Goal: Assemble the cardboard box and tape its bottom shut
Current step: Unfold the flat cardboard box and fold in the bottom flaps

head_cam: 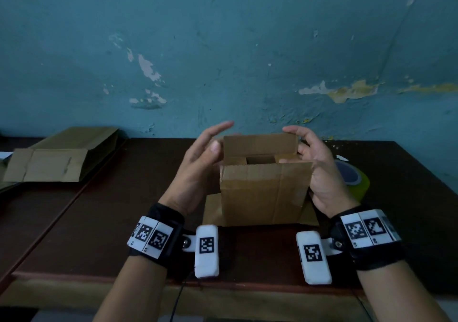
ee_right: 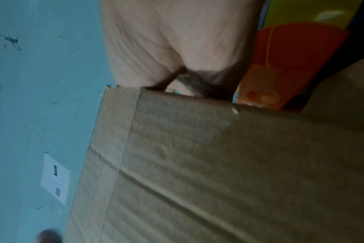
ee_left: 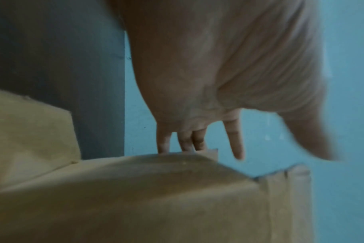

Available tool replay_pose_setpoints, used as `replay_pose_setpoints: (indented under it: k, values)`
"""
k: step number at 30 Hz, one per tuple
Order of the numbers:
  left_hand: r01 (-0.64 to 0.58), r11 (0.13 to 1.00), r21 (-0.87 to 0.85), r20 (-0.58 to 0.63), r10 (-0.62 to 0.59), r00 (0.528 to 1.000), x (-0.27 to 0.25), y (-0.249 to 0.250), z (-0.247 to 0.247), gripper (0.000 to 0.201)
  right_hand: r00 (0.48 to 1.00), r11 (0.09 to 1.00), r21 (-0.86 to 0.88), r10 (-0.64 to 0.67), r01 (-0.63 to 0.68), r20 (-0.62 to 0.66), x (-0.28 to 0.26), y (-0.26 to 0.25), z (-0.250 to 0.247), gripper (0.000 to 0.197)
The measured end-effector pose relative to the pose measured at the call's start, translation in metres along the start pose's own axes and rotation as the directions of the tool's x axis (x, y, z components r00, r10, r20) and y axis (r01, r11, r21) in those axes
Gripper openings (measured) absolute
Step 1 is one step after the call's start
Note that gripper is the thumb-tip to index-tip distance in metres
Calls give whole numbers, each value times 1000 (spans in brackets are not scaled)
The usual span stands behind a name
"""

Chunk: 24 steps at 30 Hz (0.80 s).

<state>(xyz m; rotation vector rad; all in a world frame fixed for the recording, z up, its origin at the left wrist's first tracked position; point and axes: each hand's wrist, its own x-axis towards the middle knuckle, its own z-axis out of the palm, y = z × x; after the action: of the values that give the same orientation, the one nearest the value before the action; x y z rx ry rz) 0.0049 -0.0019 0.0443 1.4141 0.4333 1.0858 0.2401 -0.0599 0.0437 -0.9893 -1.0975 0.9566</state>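
Observation:
A brown cardboard box (head_cam: pixel 262 193) stands upright on the dark table (head_cam: pixel 124 210). Its near and far upper flaps point up, and the two side flaps are folded inward over the opening. My right hand (head_cam: pixel 301 139) curls its fingers over the right end of the far flap (head_cam: pixel 260 143), thumb against the box's right side. My left hand (head_cam: pixel 210 141) hovers at the box's upper left corner with straight fingers, holding nothing. The left wrist view shows those fingers (ee_left: pixel 197 139) spread above the box (ee_left: pixel 135 197). In the right wrist view the box wall (ee_right: pixel 218 164) fills the frame below my palm (ee_right: pixel 177 49).
A yellow-green roll of tape (head_cam: pixel 357 180) lies on the table just right of my right hand. Flattened cardboard boxes (head_cam: pixel 47 164) lie at the back left. A peeling blue wall (head_cam: pixel 247 61) rises right behind the table. The box's lower flaps (head_cam: pixel 213 210) splay out on the tabletop.

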Motion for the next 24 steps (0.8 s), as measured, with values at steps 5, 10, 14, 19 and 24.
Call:
replay_pose_setpoints:
  k: [5,10,14,19,24]
  values:
    - [43,999,-29,70,-41,997,-1,1,-1,119,1000,1000,-23,-11,11,4,0,1,0,62]
    - [100,995,21,27,-101,995,-1,-4,5,85,1000,999,-54,0,0,-1,1,-1,3,52]
    - [104,992,74,-14,-103,995,2,-4,2,79,997,996,-89,-30,24,-68,1,-1,5,37]
    - [142,988,58,-25,-141,990,2,-7,2,76,997,993,-117,-40,33,-62,-2,-6,10,31]
    - [159,982,106,5,-160,987,0,-5,0,72,999,993,-115,-32,32,0,-4,0,7,51]
